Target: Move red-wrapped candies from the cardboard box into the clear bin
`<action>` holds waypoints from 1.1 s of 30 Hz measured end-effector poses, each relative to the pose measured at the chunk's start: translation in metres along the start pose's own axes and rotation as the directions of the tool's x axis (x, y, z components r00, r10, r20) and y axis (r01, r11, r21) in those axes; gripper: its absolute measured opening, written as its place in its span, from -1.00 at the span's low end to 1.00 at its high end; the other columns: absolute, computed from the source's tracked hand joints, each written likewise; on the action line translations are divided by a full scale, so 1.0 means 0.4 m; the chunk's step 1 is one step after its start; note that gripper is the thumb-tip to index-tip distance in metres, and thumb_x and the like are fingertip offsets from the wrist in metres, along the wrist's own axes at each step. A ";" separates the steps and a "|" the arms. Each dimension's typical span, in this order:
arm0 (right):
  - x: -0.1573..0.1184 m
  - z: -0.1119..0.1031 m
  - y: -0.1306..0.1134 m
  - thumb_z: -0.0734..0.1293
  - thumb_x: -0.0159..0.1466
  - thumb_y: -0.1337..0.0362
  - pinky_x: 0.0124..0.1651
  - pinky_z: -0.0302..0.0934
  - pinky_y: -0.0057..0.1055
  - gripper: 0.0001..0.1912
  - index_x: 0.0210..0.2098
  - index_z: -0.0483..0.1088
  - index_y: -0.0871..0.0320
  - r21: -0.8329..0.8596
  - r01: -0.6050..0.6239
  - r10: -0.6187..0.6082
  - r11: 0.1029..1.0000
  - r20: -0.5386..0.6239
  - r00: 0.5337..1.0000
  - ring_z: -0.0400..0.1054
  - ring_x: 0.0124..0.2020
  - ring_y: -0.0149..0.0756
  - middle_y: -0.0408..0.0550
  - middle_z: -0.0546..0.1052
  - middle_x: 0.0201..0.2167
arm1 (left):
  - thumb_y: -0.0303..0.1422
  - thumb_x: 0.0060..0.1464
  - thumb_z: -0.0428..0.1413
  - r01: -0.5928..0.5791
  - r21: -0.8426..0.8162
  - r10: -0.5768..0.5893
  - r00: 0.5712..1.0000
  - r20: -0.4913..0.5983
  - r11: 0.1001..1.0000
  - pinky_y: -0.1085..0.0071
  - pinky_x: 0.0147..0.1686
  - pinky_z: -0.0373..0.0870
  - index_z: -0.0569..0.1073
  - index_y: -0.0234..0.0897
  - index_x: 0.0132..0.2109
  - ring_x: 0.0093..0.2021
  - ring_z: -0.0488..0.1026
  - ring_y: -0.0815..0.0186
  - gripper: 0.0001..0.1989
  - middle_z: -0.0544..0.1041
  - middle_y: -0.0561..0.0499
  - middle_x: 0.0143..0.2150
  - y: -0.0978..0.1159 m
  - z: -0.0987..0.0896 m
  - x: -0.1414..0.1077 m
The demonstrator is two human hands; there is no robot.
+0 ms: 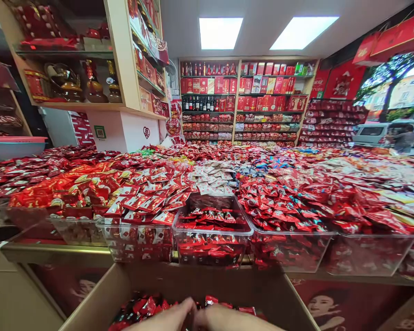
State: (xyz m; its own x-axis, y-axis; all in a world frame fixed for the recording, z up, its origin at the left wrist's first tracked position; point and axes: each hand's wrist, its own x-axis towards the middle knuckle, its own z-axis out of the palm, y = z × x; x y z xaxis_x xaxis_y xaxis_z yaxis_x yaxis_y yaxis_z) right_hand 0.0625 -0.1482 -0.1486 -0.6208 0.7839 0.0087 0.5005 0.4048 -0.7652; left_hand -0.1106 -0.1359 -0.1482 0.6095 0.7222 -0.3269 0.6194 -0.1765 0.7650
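Left hand [174,316] and right hand [224,317] are reaching side by side into an open cardboard box [200,278], where wrapped sweets [148,305] are lying beneath its far wall. The fingertips are being hidden; whether they are spread, pressed together or pinching cannot be told. That wall is standing between the hands and a partly filled tub [212,233] at the front edge of the counter [62,251]. Heaped tubs [293,257] are flanking it along this edge; shelves [238,92] are rising behind.
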 end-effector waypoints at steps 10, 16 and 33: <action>0.018 -0.093 -0.020 0.28 -0.04 0.33 -0.54 0.00 -0.60 -0.83 -0.45 0.27 0.30 0.690 -0.115 0.263 0.715 -0.113 0.958 0.11 -0.61 -0.60 -0.22 0.29 -0.62 | -0.29 -0.05 0.00 -0.038 -0.816 -0.043 0.996 -0.077 0.577 0.47 -0.39 0.20 0.14 -0.29 -0.05 -0.41 0.37 0.40 -0.61 0.40 -0.02 -0.34 0.105 -0.042 -0.010; 0.021 -0.074 -0.037 0.29 -0.02 0.22 -0.59 0.04 -0.58 -0.76 -0.41 0.25 0.26 0.839 -0.166 0.376 0.517 -0.049 0.925 0.09 -0.65 -0.60 -0.22 0.28 -0.61 | -0.29 0.00 -0.06 -0.044 -0.924 -0.050 0.996 -0.068 0.379 0.30 -0.26 0.24 0.20 -0.20 -0.08 -0.22 0.35 0.29 -0.70 0.36 -0.04 -0.16 0.090 -0.036 -0.020; 0.024 -0.082 -0.045 0.33 -0.06 0.19 -0.56 0.05 -0.56 -0.74 -0.46 0.29 0.25 0.749 -0.108 0.222 0.653 -0.053 0.973 0.14 -0.64 -0.56 -0.21 0.31 -0.60 | -0.20 -0.13 0.04 0.059 -0.838 -0.009 0.998 0.064 0.543 0.46 -0.40 0.19 0.31 -0.25 -0.20 -0.27 0.35 0.29 -0.68 0.41 -0.01 -0.25 0.090 -0.041 -0.026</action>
State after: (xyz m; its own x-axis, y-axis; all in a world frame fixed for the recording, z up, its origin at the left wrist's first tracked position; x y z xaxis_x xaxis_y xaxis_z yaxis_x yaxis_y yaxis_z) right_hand 0.0674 -0.1326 -0.1138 -0.4607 0.8783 -0.1274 -0.0579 -0.1730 -0.9832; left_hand -0.1027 -0.1385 -0.1081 0.6341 0.6796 -0.3688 -0.0424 0.5068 0.8610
